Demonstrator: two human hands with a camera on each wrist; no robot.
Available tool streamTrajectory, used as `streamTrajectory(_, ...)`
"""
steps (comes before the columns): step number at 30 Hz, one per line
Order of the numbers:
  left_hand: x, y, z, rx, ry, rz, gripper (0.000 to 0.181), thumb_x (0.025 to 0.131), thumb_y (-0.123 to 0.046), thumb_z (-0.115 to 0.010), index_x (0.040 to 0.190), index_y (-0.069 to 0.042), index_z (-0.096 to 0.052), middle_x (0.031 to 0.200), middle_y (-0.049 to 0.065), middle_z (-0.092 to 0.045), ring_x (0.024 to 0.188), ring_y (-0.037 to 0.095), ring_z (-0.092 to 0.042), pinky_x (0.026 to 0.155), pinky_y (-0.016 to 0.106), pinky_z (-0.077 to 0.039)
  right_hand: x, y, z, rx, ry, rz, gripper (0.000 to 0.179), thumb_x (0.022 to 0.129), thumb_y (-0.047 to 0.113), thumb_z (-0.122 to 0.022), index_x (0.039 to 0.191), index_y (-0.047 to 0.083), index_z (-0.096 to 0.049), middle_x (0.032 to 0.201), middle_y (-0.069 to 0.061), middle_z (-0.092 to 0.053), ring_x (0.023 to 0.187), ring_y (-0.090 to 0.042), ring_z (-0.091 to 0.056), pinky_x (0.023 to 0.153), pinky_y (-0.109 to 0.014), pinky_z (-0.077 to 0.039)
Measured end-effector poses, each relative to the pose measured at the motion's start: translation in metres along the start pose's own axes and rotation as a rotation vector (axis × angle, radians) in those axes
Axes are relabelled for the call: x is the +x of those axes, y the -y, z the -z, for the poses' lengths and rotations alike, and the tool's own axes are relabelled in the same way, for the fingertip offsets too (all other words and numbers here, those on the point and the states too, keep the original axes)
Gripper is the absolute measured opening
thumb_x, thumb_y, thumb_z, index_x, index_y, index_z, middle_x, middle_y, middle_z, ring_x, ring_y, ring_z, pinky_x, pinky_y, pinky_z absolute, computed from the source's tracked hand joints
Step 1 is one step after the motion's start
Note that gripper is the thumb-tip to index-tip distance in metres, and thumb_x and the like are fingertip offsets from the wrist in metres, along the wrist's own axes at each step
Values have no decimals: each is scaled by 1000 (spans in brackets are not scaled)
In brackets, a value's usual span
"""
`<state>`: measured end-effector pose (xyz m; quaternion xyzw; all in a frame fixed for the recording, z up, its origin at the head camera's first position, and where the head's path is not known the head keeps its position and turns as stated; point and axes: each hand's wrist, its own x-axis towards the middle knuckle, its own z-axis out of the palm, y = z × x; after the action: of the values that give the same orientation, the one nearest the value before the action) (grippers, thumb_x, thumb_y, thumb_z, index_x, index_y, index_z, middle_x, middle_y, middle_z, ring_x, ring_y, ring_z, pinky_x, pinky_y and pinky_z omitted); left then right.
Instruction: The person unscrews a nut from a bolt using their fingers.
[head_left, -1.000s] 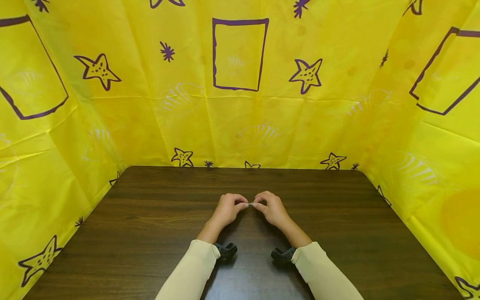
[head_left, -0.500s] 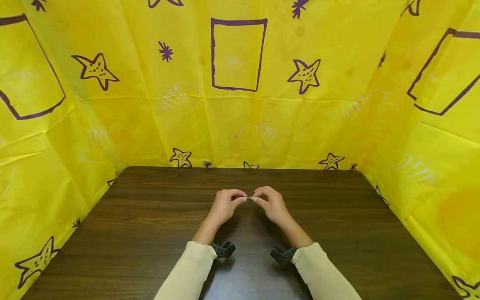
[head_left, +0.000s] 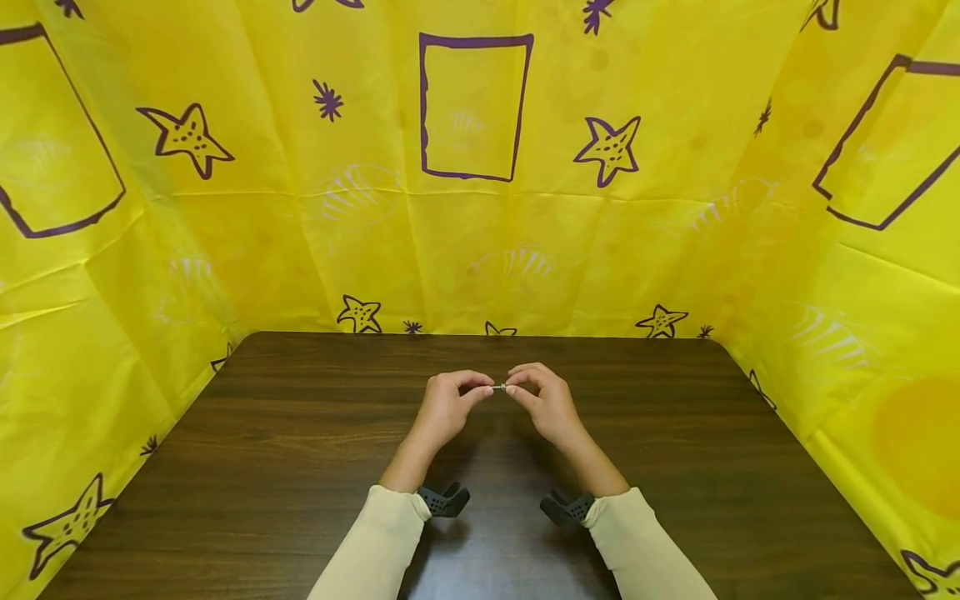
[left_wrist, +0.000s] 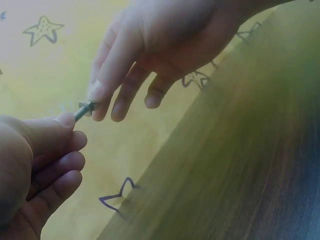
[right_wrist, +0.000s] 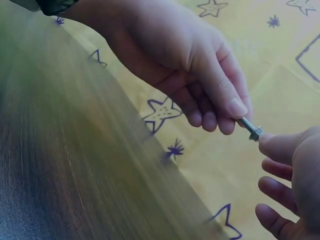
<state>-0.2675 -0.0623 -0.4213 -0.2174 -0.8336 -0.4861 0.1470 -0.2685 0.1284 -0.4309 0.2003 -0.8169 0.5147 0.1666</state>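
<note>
Over the middle of the table, a small metal bolt [head_left: 498, 387] lies level between both hands. My left hand [head_left: 444, 410] pinches its plain shank between thumb and forefinger. From the other side, my right hand [head_left: 555, 407] pinches the flanged end with thumb and fingertip. In the left wrist view, the bolt [left_wrist: 80, 111] shows a bare bit of shank and a wider, flanged hex part against the right fingertips. The right wrist view shows the bolt [right_wrist: 251, 130] with that flanged part right at the right thumb. Both tips of the bolt are hidden by fingers.
The dark wood-grain table [head_left: 300, 467] spreads under both hands. Yellow cloth [head_left: 480, 233] with purple starfish drawings stands behind it and along both sides. Dark straps, one the left wrist band [head_left: 446, 500] and one the right wrist band [head_left: 566, 508], sit by the light sleeves.
Both hands have shifted together toward the table's far edge, with the bolt still between them. The pinch on it looks much the same.
</note>
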Motion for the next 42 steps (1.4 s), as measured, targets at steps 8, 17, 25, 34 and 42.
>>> streamTrajectory(8, -2, -6, 3, 2, -20, -31, 11, 85, -10, -75, 94, -4, -76, 83, -3, -72, 73, 11, -63, 66, 29, -52, 0, 4, -2, 49, -32, 18, 5, 87, 2, -72, 90, -1, -71, 106, -15, -67, 99, -29, -61, 69, -34, -45)
streamTrajectory(17, -2, -12, 0, -26, -88, -58, 13, 82, -8, -78, 94, -6, -75, 82, -2, -72, 73, 11, -65, 66, 27, -53, -5, 45, 10, 107, -46, 40, 7, 87, -5, -68, 89, -12, -67, 103, -26, -64, 94, -36, -61, 68, -29, -48)
streamTrajectory(25, -2, -15, 0, -55, -117, -20, 10, 81, -6, -78, 91, -7, -76, 79, -3, -71, 71, 10, -64, 64, 27, -52, -4, 44, 10, 169, -15, 27, 4, 87, -8, -67, 90, -10, -67, 103, -27, -64, 96, -37, -61, 73, -25, -49)
streamTrajectory(34, -2, -15, -4, -87, -107, -41, 9, 83, -6, -77, 91, -5, -75, 79, -2, -70, 70, 12, -63, 65, 30, -53, -5, 48, 12, 183, 37, -79, 16, 96, 4, -61, 86, -8, -66, 77, -20, -61, 69, -28, -54, 61, -24, -44)
streamTrajectory(42, -5, -17, -7, -93, -77, -47, 9, 83, -10, -77, 91, -6, -75, 79, -1, -70, 70, 11, -64, 65, 31, -54, -7, 47, 10, 147, 83, -157, 37, 101, 13, -54, 76, -14, -61, 64, -20, -52, 56, -9, -41, 55, -25, -35)
